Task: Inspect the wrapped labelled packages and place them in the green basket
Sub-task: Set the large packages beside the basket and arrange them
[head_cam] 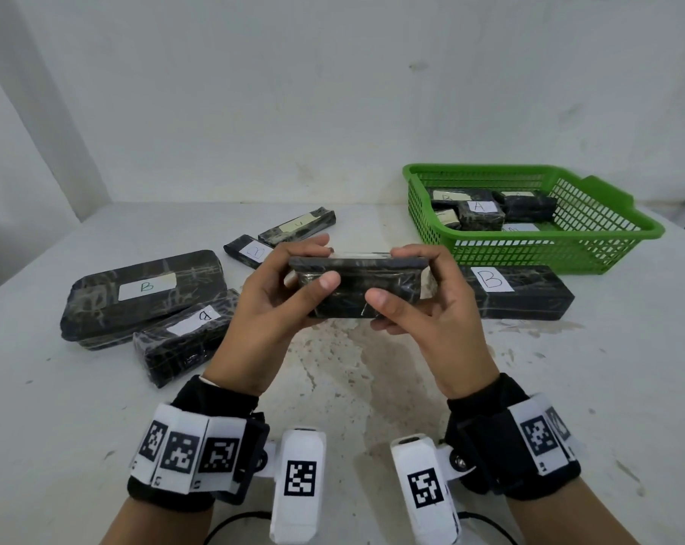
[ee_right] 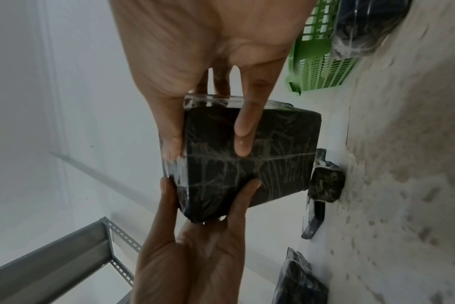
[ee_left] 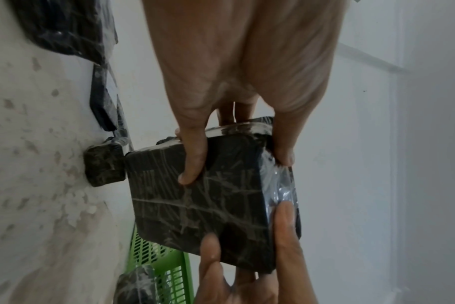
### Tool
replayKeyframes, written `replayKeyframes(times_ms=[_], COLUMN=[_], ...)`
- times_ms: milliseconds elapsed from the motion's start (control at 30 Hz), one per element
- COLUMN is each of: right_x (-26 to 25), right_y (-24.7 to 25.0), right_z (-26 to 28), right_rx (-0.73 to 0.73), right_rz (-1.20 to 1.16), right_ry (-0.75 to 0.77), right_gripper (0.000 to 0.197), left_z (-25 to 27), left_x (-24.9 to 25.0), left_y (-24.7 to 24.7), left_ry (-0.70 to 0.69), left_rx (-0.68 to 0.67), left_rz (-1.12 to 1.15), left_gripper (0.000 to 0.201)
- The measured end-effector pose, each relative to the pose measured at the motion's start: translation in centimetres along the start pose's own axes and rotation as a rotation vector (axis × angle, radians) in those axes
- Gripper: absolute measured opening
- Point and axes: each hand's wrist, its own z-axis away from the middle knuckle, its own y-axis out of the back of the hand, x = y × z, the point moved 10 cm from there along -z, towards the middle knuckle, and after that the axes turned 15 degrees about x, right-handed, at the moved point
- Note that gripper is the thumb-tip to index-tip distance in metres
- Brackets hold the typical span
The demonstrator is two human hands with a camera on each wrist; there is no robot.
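Starting at the far left of the table [head_cam: 333, 387], you've got a big package marked B [head_cam: 144, 293] lying flat, w/ a smaller labelled package [head_cam: 183, 336] touching its near right side. Behind those, two slim packages [head_cam: 297, 226] sit near the back, approx. mid-table.

Centre: your left hand [head_cam: 270, 304] grips the left end of a black wrapped package [head_cam: 356, 287], thumb on the near face, fingers curled over the far edge. Your right hand [head_cam: 423, 308] holds the right end the same way, thumb on the near face, fingers over the top. Pkg is lifted off the table, long side level, held btwn both hands. No label shows on the face towards you; wrist views show only crinkled clear wrap over black.

Right of your hands, a long package marked B [head_cam: 518, 289] lies on the table, just in front of the green basket [head_cam: 616, 226]. Basket sits at the back right and holds several wrapped packages [head_cam: 482, 212], one marked A on top.
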Motion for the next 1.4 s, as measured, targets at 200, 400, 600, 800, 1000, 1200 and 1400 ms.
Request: replayKeyframes(times_ms=[200, 400, 600, 800, 1000, 1200, 1400], right_x=[-0.3, -0.9, -0.2, -0.5, -0.5, -0.2, 1.3], right_y=[-0.2, 0.1, 0.2, 0.8, 0.7, 0.7, 1.9], right_z=[0.2, 0.0, -0.1, -0.2, -0.2, -0.3, -1.2], right_rx=[-0.042, -0.022, -0.017, 0.048, 0.025, 0.033, 0.09], right_rz=[-0.023, -0.02, -0.024, -0.001, 0.003, 0.015, 0.034], right_ry=[-0.004, 0.046, 0.026, 0.069, 0.067, 0.058, -0.101], right_gripper=[0.047, 0.032, 0.034, 0.032, 0.037, 0.038, 0.054], left_z=[0.0, 0.1, -0.2, 0.0, 0.0, -0.1, -0.4], left_x=[0.5, 0.5, 0.3, 0.0, 0.3, 0.4, -0.1], left_y=[-0.2, -0.5, -0.1, -0.3, -0.3, -0.2, 0.5], left_ry=[-0.051, 0.01, -0.046, -0.041, -0.057, -0.055, 0.093], left_rx=[0.002, -0.047, 0.02, -0.024, -0.028, -0.026, 0.054], left_rz=[-0.004, 0.07, 0.018, -0.008, 0.014, 0.02, 0.197], left_gripper=[0.032, 0.046, 0.017, 0.022, 0.026, 0.03, 0.065])
